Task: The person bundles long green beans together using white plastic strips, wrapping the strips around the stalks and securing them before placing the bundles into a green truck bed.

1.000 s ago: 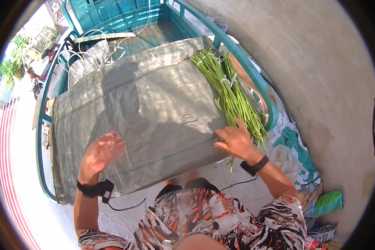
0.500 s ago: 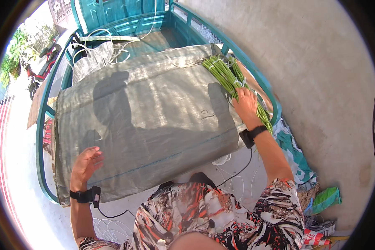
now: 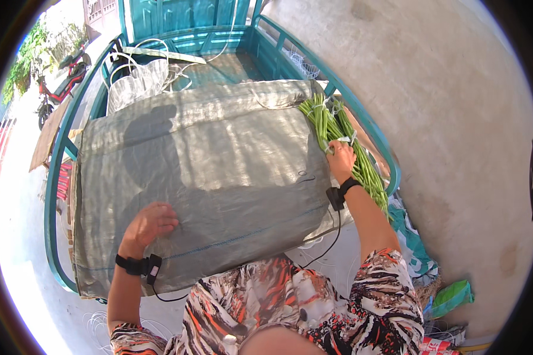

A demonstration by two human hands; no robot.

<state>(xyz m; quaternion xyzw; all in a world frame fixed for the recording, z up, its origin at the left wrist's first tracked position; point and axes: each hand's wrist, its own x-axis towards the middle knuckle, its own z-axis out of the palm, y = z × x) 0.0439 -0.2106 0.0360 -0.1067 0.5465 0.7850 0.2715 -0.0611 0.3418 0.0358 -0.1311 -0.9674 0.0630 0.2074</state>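
Note:
At the right end of a grey woven sheet [image 3: 231,177] lie several bundles of long, thin green stems [image 3: 367,171], like garlic scapes, tied with white bands. My right hand [image 3: 341,160] is closed around the leftmost bundle of green stems [image 3: 320,121] close to a white tie. This bundle's upper end is angled away from the others; its lower part is hidden by my hand and arm. My left hand [image 3: 153,223] hovers over or rests on the sheet's left part, fingers loosely extended and holding nothing; whether it touches the sheet I cannot tell.
The sheet covers a flat surface in a teal cart with a rail [image 3: 361,118] around it. A clear plastic bag [image 3: 137,83] and white straps lie behind the sheet. Sacks [image 3: 414,242] stand at the right, and a red scooter [image 3: 65,86] is parked far left.
My left hand has moved right and farther over the sheet. My right hand now grips one bundle, whose upper end has swung apart from the others. The whole view has shifted slightly.

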